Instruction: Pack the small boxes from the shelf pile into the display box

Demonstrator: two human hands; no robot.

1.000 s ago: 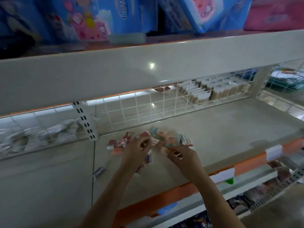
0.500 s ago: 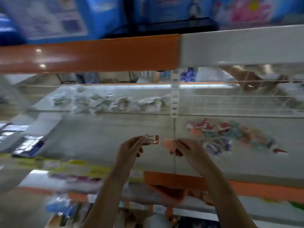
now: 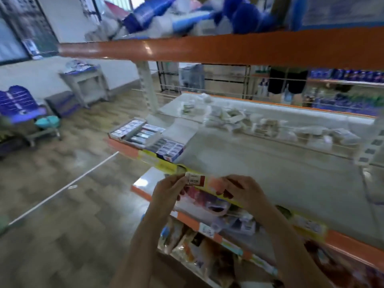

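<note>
Wood-patterned floor (image 3: 62, 215) and a grey store shelf (image 3: 270, 179) fill the view. Left hand (image 3: 169, 193) pinches a small white-and-red box (image 3: 195, 180) by its end, in the air at the shelf's front edge. Right hand (image 3: 242, 191) has its grip curled on what looks like a blurred pink box (image 3: 216, 182). Farther left, the open display box (image 3: 149, 138) sits on the shelf corner, rows of small boxes inside. Pale packets (image 3: 239, 121) lie behind it.

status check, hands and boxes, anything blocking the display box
Left hand pinches a red-and-white small box. Right hand grips a blurred orange one. Display box open at shelf's left end, rows partly filled. Path looks unobstructed.
</note>
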